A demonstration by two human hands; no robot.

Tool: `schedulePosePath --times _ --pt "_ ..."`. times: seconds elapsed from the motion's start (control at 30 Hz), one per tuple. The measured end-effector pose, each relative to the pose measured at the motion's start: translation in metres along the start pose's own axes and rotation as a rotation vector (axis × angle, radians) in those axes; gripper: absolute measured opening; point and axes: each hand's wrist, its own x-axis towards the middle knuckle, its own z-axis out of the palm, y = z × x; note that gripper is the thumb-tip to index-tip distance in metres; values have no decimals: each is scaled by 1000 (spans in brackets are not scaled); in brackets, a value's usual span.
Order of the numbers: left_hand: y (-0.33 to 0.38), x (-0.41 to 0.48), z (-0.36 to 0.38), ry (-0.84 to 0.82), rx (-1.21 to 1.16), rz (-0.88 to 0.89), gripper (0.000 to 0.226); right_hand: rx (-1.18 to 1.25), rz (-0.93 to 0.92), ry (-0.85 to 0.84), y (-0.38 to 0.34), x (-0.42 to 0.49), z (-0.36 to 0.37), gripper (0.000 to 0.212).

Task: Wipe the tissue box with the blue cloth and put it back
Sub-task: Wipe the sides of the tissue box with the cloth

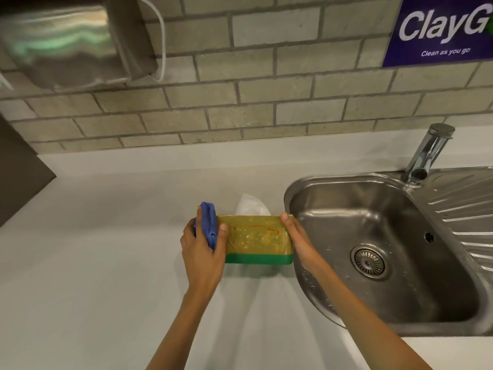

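Observation:
A yellow tissue box point(256, 237) with a green bottom band rests on the white counter point(93, 263), and a white tissue point(250, 205) sticks up from its top. My left hand point(204, 252) holds a folded blue cloth point(209, 224) pressed against the box's left end. My right hand point(297, 241) lies flat against the box's right end, thumb on the top edge, so the box is held between both hands.
A stainless steel sink point(386, 249) with a drain and a tap point(429, 153) lies just right of the box. A metal dispenser point(69, 41) hangs on the brick wall at upper left. A purple sign point(442, 30) hangs at upper right.

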Motion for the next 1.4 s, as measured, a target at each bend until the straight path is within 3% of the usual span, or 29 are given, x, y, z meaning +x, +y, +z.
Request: schedulePosePath --times 0.07,0.13,0.27,0.4,0.47,0.63,0.73,0.8,0.9,1.07,1.13,1.23,1.3,1.4 --pt "2 -8 2 -6 11 67 72 6 1 -20 -1 1 0 54" --pt "4 -10 6 28 -48 54 71 9 7 -24 -2 1 0 58" --pt "13 -10 16 144 -90 -25 61 7 -10 -19 -5 -1 3 106" --pt "5 -14 23 177 -5 98 55 6 20 -21 -3 0 1 64" --pt "0 -12 21 197 -47 87 55 5 20 -14 1 3 -1 54" --pt "-5 -11 12 215 -115 13 55 44 19 -22 -2 1 0 54" --pt "4 -22 11 210 -48 209 55 41 13 -38 -2 -1 -1 53" --pt "10 -24 21 143 129 339 53 44 -1 -51 -2 -2 -2 50" --pt "14 -26 32 69 308 366 57 34 -10 -44 -3 -1 -3 49" --pt "-7 -29 24 26 288 500 50 -7 -11 -40 -1 3 -8 36" --pt "-9 -26 21 44 208 429 48 -25 -8 -38 -1 3 -8 35" --pt "11 -22 29 106 139 188 52 -35 -1 -22 -2 3 -5 43" --pt "27 -23 36 78 215 225 52 -33 0 -13 -4 2 -5 45" --pt "16 -32 34 19 279 421 52 -64 -11 -29 -5 2 -8 38"
